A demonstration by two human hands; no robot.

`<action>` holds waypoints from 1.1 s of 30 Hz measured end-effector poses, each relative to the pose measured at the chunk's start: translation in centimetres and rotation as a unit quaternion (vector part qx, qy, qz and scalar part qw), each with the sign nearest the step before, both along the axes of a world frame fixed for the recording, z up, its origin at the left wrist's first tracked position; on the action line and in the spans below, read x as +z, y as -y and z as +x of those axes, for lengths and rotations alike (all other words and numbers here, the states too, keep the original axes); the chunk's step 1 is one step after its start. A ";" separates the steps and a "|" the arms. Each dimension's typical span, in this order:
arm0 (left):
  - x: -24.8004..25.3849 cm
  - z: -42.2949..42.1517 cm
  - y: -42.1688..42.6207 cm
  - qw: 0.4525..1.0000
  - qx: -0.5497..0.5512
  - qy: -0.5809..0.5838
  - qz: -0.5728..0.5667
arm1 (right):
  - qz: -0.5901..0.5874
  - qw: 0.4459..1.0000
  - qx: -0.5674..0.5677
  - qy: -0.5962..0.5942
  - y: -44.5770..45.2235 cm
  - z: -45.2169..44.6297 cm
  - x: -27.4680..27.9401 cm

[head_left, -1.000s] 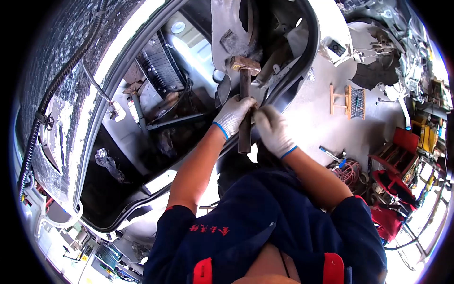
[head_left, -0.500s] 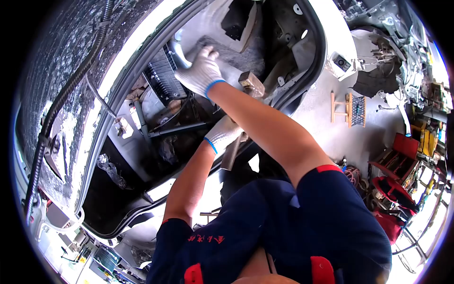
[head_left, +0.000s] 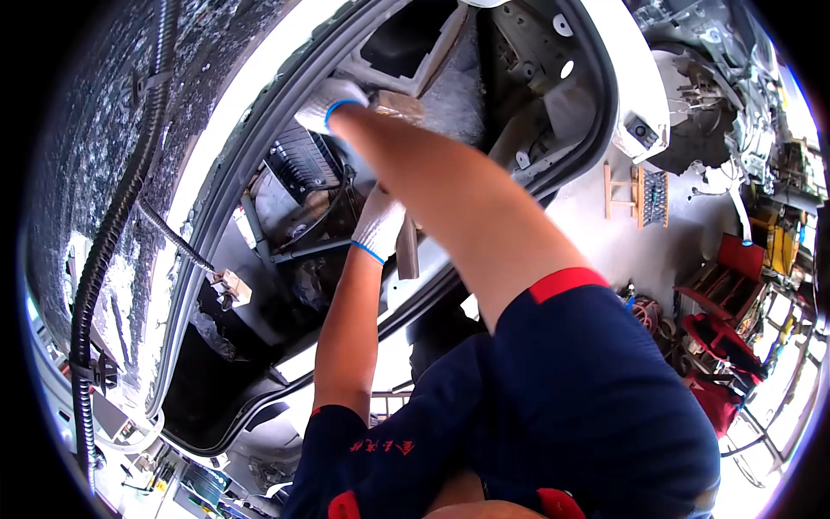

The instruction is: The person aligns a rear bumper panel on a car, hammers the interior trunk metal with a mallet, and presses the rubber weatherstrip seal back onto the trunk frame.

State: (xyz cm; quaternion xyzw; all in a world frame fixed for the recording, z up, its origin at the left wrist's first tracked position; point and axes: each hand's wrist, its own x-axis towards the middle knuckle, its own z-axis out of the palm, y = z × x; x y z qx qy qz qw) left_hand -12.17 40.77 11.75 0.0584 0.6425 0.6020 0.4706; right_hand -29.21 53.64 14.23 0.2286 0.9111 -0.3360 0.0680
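Grey workshop floor (head_left: 579, 212) shows at the right of the head view, beside a car body whose opening is edged with a dark rubber seal (head_left: 605, 112). The left hand (head_left: 379, 223), in a white knitted glove with a blue cuff, is clamped on the handle of a hammer (head_left: 407, 249); the right forearm hides its fingertips. The right hand (head_left: 332, 102), gloved likewise, reaches across to the far side of the opening, just beside the hammer head (head_left: 399, 106). Its fingers are blurred, so I cannot tell whether they are apart or together, or what they touch.

Several things crowd the 2 hands: a black ribbed part (head_left: 303, 162) below the right hand, a grey bar (head_left: 318, 251) beside the left wrist, and loose cables. The right forearm crosses over the hammer and covers the middle of its handle. A corrugated hose (head_left: 130, 195) runs down the left side, and a pale block (head_left: 232, 289) hangs near a thinner hose (head_left: 169, 232). Well apart, 1 wooden stool (head_left: 638, 197) and 1 red toolbox (head_left: 731, 278) sit on the right.

The hammer lies over the opening near its lower edge, butt towards the person, head pointing away into the car. Its long axis runs nearly up and down the view, with the head set across it.
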 end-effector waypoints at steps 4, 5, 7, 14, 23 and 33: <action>1.3 1.2 0.8 0.987 0.040 0.158 0.004 | 0.056 0.989 0.135 0.022 -5.7 2.6 1.5; 1.2 1.4 1.3 0.988 0.032 0.150 -0.006 | 0.051 0.986 0.151 0.041 -7.0 3.4 2.1; 0.2 1.6 2.1 0.989 0.028 0.145 -0.023 | 0.042 0.981 0.174 0.079 -9.7 4.6 3.2; 0.5 2.0 3.8 0.990 0.010 0.134 -0.047 | 0.029 0.961 0.229 0.153 -13.8 5.5 4.0; -0.7 5.2 1.4 0.969 0.095 0.227 -0.004 | -0.005 0.939 0.286 0.191 -15.3 1.4 0.6; 2.2 5.8 -0.2 0.982 0.046 0.170 -0.061 | -0.042 0.922 0.322 0.210 -14.7 -1.7 -1.2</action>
